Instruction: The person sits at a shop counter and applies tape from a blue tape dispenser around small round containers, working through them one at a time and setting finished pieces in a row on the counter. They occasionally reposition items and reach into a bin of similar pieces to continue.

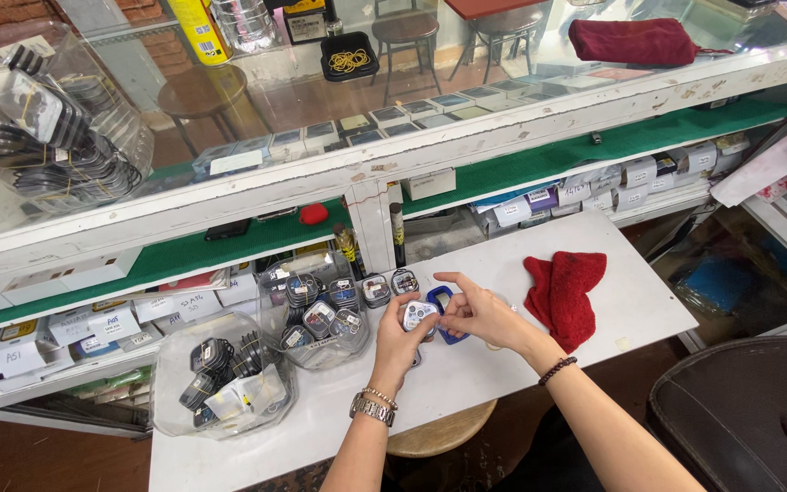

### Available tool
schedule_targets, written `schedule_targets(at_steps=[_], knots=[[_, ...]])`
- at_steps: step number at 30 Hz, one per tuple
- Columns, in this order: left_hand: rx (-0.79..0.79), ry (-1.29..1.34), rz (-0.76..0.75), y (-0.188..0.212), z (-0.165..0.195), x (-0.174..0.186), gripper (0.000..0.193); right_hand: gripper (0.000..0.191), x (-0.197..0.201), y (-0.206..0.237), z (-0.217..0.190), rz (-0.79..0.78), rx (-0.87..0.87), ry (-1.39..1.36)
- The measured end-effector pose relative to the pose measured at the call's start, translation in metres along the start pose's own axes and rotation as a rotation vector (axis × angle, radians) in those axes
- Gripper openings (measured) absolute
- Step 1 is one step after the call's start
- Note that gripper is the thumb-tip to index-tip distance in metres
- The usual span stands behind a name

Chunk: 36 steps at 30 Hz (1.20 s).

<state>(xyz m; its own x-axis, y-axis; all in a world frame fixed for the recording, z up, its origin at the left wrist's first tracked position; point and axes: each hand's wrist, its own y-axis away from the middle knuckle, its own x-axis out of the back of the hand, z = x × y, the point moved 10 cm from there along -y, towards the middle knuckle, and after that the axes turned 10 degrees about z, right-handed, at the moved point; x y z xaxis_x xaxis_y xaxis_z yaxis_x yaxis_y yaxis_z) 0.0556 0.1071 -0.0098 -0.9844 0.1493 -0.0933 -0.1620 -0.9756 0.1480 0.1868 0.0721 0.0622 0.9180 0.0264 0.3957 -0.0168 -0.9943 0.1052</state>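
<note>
now our left hand point(400, 339) clamps a small white device point(418, 315); our right hand point(477, 314) has fingers spread over a blue case point(444, 302) beside it. bare white tabletop point(649, 301) lies beyond the red cloth point(564, 293).

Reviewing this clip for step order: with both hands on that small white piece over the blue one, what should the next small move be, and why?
Probably press the small white piece down onto the blue piece. The left hand already grips the white piece and the right hand has its fingers on top of the two, which sit together on the white shelf. Whether they are aligned is too small to tell.
</note>
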Motion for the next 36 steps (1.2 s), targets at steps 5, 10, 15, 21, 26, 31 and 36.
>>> schedule_targets(at_steps=[5,10,15,21,26,31,36], knots=[[-0.005,0.02,0.002,-0.003,-0.008,-0.002,0.042,0.069,0.0,0.0,0.003,0.006,-0.016,0.022],[0.143,0.261,0.035,-0.009,-0.035,0.0,0.039,0.066,0.01,0.001,0.011,0.138,0.056,-0.042],[0.193,0.387,0.204,-0.01,-0.052,0.015,0.04,0.046,0.02,0.039,-0.009,0.708,0.326,0.182],[0.046,0.255,0.457,0.0,-0.04,0.024,0.036,0.069,-0.059,0.043,-0.005,0.477,0.293,0.603],[0.117,0.436,0.454,0.001,-0.044,0.02,0.041,0.068,-0.055,0.038,-0.001,0.545,0.287,0.185],[0.249,0.525,0.359,-0.005,-0.058,0.011,0.036,0.065,-0.062,0.03,0.032,0.492,0.046,-0.326],[0.301,0.61,0.152,-0.004,-0.06,-0.002,0.026,0.062,-0.076,0.025,0.072,0.482,-0.157,-0.759]])
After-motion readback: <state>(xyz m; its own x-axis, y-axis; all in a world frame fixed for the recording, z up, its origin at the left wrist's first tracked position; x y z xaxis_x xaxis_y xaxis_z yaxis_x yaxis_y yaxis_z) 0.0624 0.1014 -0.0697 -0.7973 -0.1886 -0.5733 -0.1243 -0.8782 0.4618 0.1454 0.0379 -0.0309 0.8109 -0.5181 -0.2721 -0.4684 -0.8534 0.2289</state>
